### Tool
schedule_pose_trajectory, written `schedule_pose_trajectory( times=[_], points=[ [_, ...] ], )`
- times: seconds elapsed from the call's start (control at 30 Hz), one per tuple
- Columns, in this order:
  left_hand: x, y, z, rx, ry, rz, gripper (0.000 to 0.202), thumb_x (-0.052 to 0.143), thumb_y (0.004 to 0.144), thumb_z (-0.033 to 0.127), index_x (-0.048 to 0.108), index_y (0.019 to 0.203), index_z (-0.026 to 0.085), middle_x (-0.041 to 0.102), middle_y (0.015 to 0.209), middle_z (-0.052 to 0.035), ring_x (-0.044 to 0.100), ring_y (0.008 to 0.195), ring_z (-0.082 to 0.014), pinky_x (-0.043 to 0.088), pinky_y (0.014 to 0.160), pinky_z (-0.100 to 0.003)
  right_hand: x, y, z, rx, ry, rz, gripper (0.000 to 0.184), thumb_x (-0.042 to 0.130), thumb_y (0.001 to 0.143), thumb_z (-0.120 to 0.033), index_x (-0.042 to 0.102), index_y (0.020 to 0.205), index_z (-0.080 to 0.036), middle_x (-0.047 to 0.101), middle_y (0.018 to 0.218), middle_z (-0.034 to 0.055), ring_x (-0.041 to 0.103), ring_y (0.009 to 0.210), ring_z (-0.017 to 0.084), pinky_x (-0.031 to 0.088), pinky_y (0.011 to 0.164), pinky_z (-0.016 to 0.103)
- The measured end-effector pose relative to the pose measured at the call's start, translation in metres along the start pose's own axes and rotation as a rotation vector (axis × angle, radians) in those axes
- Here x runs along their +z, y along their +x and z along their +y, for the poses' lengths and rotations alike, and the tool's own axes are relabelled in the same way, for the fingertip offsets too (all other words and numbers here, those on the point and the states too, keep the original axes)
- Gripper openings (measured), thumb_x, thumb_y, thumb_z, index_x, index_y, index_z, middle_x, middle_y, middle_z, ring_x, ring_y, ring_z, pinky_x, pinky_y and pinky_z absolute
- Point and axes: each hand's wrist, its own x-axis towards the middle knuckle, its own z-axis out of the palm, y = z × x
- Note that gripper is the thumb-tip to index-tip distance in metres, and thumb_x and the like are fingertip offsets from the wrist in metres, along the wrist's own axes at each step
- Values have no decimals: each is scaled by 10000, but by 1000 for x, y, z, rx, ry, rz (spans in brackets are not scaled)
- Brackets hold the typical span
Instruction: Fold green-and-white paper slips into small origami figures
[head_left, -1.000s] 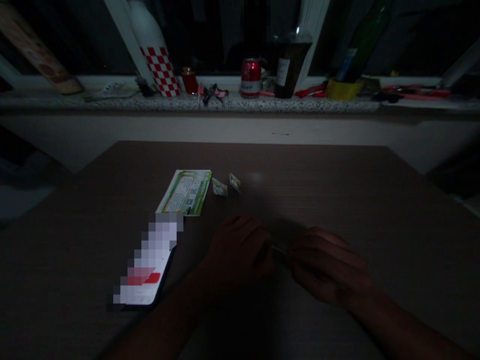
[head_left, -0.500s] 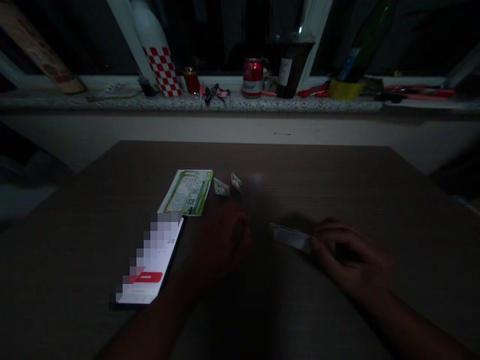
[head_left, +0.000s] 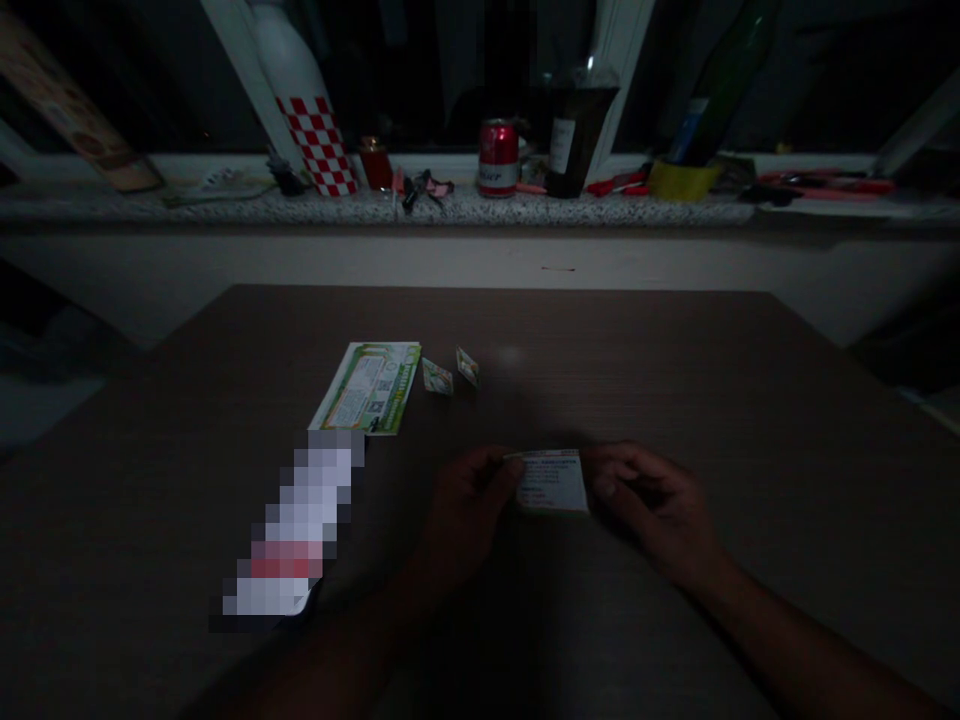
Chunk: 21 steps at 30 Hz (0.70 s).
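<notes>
A small printed packet (head_left: 553,482), white with lines of text and a green lower edge, is stretched flat between my two hands above the table. My left hand (head_left: 469,505) pinches its left edge, thumb on the near face. At its upper right corner, my right hand (head_left: 656,510) is closed with bent fingers on the edge. Beyond my left hand, two small folded paper pieces (head_left: 437,377) with a green print stand on the table. Beside them lies a larger green and white printed packet (head_left: 367,388).
A phone with a lit, blurred screen (head_left: 292,540) lies left of my left forearm on the brown table (head_left: 675,370). Along the stone windowsill (head_left: 442,212) stand a red-checked white bottle (head_left: 315,140), a red can (head_left: 498,158), a dark cup (head_left: 577,140) and a green bottle (head_left: 720,90).
My right hand has brought the packet leftward and turned its printed face toward me. My left hand has moved slightly right and now grips its left edge.
</notes>
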Motion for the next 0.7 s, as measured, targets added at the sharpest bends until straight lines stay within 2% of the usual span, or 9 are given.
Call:
schedule_pose_trajectory(
  times=[0.07,0.17,0.33,0.4,0.47,0.53,0.6,0.7],
  points=[
    [0,1,0,-63,-52,-7,229,672,786,367,653,809,140,651,685,6,582,588,-105,478,536,-195,0,-1,2,-25,-1,0,234,598,860,-146,620,1076,-232,727,772,-11,682,680,103,543,640,175],
    [-1,2,-3,-151,-104,-59,282,693,761,407,648,824,135,640,688,-1,548,543,-95,440,465,-182,0,-3,3,-87,-50,0,283,633,832,-127,625,1091,-240,729,795,-6,687,686,107,551,641,178],
    [-3,4,-7,-214,-84,-204,299,663,788,418,669,896,139,615,693,0,510,512,-77,384,437,-171,0,0,-2,-183,-114,-14,174,669,805,-113,682,952,-206,720,780,25,684,688,138,555,625,222],
    [-4,4,-6,-169,26,-229,271,640,814,392,672,934,151,629,737,-6,536,559,-91,410,485,-187,-1,2,-5,-224,-72,-52,131,660,809,-95,683,898,-189,713,785,39,684,717,150,558,641,244],
    [-6,3,-1,-42,194,-191,220,607,851,341,666,978,173,658,832,-18,593,701,-126,461,612,-224,-1,3,-6,-255,-67,-63,123,663,805,-76,682,874,-176,701,779,45,676,716,149,550,629,247],
    [-8,1,5,152,367,-100,176,555,891,287,650,1003,191,660,915,-24,605,841,-153,468,742,-267,-2,3,-6,-277,-98,-53,135,676,791,-61,681,873,-168,688,770,44,663,692,140,538,604,242],
    [-11,-2,10,381,507,-8,130,520,904,235,628,951,181,628,932,-32,590,867,-157,461,775,-287,-2,2,-4,-293,-137,-61,143,678,785,-49,677,874,-161,679,767,46,654,677,136,531,590,244],
    [-12,-9,15,714,648,-28,45,539,860,154,583,860,166,584,923,-45,571,878,-157,459,783,-288,-2,1,-4,-328,-201,-92,129,673,790,-54,671,874,-152,672,763,53,645,667,138,525,575,251]
  ],
)
